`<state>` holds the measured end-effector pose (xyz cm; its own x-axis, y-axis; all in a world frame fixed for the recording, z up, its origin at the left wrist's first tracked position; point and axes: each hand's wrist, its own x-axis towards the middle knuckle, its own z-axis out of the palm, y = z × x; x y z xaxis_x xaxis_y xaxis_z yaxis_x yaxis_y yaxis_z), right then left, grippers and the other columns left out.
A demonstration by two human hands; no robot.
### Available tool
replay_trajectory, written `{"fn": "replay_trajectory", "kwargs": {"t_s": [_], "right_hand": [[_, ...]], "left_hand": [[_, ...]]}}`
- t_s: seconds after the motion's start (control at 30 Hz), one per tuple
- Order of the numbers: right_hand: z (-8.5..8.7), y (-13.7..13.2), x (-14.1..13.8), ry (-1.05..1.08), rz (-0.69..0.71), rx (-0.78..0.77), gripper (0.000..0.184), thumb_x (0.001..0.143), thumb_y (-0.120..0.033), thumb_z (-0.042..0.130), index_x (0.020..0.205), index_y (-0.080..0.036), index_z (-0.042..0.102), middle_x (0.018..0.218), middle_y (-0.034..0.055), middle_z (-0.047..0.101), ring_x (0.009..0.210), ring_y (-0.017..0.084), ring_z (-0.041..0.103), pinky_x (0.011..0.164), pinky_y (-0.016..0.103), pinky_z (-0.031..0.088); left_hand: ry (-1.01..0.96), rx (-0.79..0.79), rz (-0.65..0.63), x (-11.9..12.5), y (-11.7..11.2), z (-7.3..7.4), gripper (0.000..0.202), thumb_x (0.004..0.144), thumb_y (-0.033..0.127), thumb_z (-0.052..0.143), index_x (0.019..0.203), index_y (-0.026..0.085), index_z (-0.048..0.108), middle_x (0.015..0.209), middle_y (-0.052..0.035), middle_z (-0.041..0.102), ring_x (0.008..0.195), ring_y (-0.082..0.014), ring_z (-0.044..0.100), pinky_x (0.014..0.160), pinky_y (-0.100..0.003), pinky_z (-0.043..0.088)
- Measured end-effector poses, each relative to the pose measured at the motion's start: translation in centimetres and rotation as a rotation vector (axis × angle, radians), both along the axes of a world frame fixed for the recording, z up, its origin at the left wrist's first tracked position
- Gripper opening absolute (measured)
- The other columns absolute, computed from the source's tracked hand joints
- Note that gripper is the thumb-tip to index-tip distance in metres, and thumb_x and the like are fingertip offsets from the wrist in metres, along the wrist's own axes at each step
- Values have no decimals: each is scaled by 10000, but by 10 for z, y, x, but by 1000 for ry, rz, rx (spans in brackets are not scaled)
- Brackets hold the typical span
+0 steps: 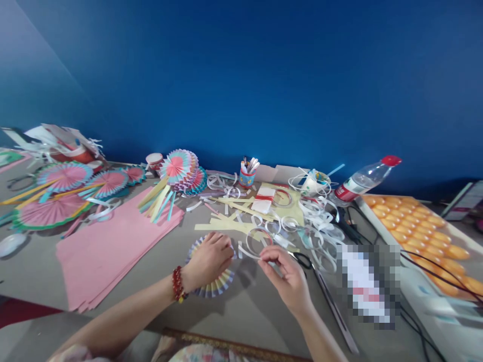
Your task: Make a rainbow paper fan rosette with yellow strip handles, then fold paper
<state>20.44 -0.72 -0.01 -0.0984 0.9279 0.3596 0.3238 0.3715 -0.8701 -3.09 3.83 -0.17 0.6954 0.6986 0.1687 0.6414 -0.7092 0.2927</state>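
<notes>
A round pleated paper rosette point(214, 289), striped in yellow and lilac, lies on the table in front of me. My left hand point(212, 255), with a red bead bracelet at the wrist, rests over it with bent fingers, and its fingertips are partly hidden. Just to the right, my right hand point(284, 276) pinches a thin, curled white strip point(248, 251) between thumb and fingers. Behind that hand, scissors point(303, 260) with black handles lie beside a metal ruler point(335, 310).
Pink paper sheets point(116, 251) and finished paper fans point(109, 181) are at the left. Behind are yellow strips point(219, 224), curled white scraps point(320, 223) and a pen cup point(247, 178). A bottle point(364, 180), cables point(415, 327) and an orange-patterned box point(418, 226) occupy the right.
</notes>
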Motion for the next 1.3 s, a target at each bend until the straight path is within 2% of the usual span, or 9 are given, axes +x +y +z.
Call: {"fn": "replay_trajectory", "kwargs": {"t_s": [0.2,0.4,0.57,0.77,0.97,1.07,1.17,1.3], "right_hand": [[-4,-2,7,10,-24,-37,84,898,-252,625,828,-207,621,867,54,655,861,196,642,778,304,517],[-4,-2,4,5,6,-46,108,899,-253,621,800,-208,616,837,47,656,843,200,641,775,312,508],[5,-4,3,10,69,-59,97,891,-242,631,802,-208,619,855,46,660,832,194,646,778,306,503],[17,-5,4,42,114,-94,96,890,-256,633,808,-211,616,868,56,666,838,200,643,779,312,514],[12,-5,3,67,90,-78,90,883,-266,643,814,-211,627,852,57,674,854,209,649,770,314,530],[6,-6,4,74,66,-68,61,878,-265,652,862,-209,636,870,59,669,876,211,651,775,309,536],[1,-8,6,69,43,-77,75,882,-273,652,913,-205,641,899,61,668,852,198,660,757,290,546],[-4,-9,7,54,32,-95,151,890,-270,646,1028,-213,623,887,47,681,794,181,674,731,275,558]], "left_hand": [[69,2,16,5,3,-4,81,930,205,556,877,191,616,963,-56,602,942,-231,521,859,-381,417],[-39,-62,10,0,5,-3,122,939,218,537,842,190,606,896,-44,617,883,-212,551,829,-361,422],[-261,-180,35,-12,9,7,111,916,246,593,819,198,615,852,-31,645,846,-186,579,808,-326,437],[-362,-293,70,-24,12,22,109,913,231,591,827,197,648,880,-38,675,867,-172,600,785,-290,456],[-378,-288,68,-23,12,21,137,911,281,606,824,198,672,863,-44,680,861,-178,607,786,-293,464],[-416,-331,70,-24,14,26,149,919,277,591,834,192,678,862,-50,686,855,-179,616,786,-291,473],[-485,-357,125,-32,18,33,168,934,260,552,857,180,678,876,-54,692,828,-170,630,769,-279,484],[-484,-223,296,-57,21,29,180,943,280,525,902,173,665,937,-73,689,867,-181,634,783,-283,494]]}}
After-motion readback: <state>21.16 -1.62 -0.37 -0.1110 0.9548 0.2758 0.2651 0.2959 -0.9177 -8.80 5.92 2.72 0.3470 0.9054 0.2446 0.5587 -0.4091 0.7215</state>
